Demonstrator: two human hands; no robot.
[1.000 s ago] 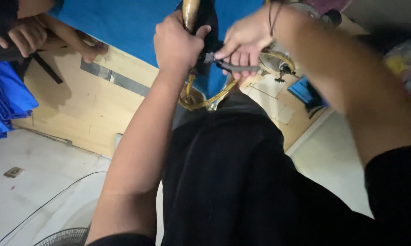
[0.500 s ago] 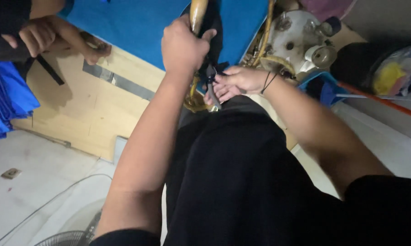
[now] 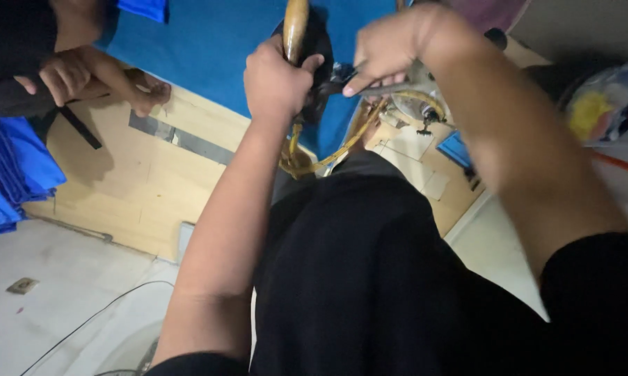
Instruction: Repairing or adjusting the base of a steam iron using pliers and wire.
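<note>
Left hand (image 3: 275, 80) is closing tight round a wooden handle (image 3: 294, 28) held upright over the blue cloth (image 3: 209, 49). I'm pinching a dark tool (image 3: 359, 87) in the right hand (image 3: 390, 49), beside it. Yellow tubing (image 3: 328, 153) is looping just below; I reckon a slip could snag it.

Below you runs a pale wooden worktable (image 3: 140, 188) half covered by blue cloth (image 3: 209, 49), with a light grey floor (image 3: 49, 306) under dim indoor light
</note>
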